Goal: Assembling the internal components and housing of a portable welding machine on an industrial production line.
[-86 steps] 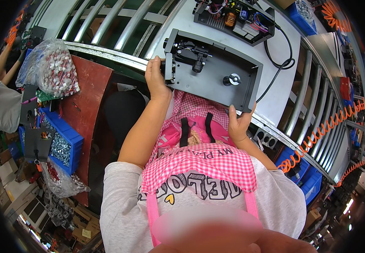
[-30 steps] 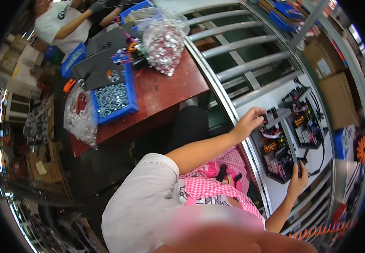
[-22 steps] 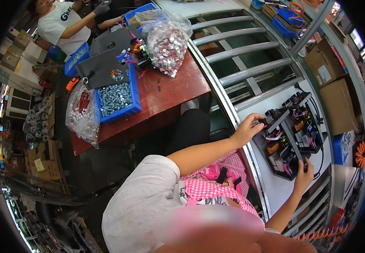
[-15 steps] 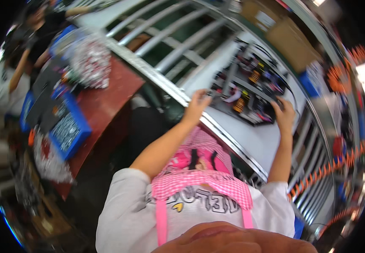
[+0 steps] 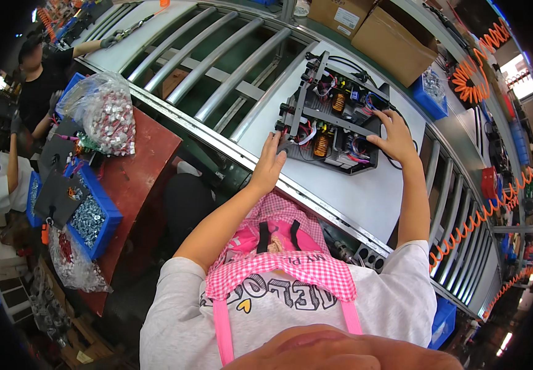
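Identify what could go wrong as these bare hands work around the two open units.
White wires sit beside the grey strip and might rub or get pinched against it. The right hand is close to exposed wiring in the nearer unit, so a finger could perhaps catch a wire and loosen it.

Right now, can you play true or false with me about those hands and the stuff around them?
1. The left hand is beside the nearer open black metal electronics unit. True.
2. The right hand is gripping the coiled orange hose. False: the right hand is by the flat grey metal strip.
3. The checked cloth apron is pink and white. True.
4. The blue plastic bin holds oranges. False: it holds small silvery metal pieces.
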A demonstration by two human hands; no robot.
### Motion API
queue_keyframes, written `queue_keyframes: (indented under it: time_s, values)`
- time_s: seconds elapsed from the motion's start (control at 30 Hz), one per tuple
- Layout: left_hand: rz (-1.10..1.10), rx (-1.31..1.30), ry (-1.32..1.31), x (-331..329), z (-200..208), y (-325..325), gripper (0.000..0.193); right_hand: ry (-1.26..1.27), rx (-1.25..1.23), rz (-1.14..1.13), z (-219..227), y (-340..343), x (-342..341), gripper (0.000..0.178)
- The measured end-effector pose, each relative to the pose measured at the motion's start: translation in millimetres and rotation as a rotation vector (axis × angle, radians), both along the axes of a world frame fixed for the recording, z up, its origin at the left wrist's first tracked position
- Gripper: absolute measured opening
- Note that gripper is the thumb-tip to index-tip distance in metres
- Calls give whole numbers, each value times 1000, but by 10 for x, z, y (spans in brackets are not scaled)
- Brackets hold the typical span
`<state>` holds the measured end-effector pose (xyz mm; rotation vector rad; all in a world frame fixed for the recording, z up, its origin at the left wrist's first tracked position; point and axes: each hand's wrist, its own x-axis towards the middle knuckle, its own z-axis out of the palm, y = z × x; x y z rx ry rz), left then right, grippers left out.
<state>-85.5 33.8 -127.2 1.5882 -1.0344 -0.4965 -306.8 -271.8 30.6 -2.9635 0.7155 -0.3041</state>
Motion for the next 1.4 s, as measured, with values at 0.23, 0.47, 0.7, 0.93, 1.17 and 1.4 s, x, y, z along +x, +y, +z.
queue_keyframes:
  time_s: [0.23, 0.47, 0.7, 0.93, 1.17, 1.4]
  values:
    - [-99, 55, -26, 27, 34, -285, 67, -22, 6, -9, 26, -40, -269, 74]
    - [-266, 27, -73, -217, -141, -444, 64, -35, -44, -74, -59, -92, -890, 71]
    - [-365, -46, -32, -520, -205, -490, 59, 29, 55, -161, -149, -138, -1407, 71]
    - [-435, 67, 138, -272, -75, -358, 58, 64, 99, -169, -204, -364, -1802, 74]
    - [9, -18, -36, 1046, 372, -120, 48, -24, 103, -358, -185, -486, -1933, 47]
    - [539, -79, 136, 2185, 651, 487, 42, -332, -336, -23, 170, 526, -852, 35]
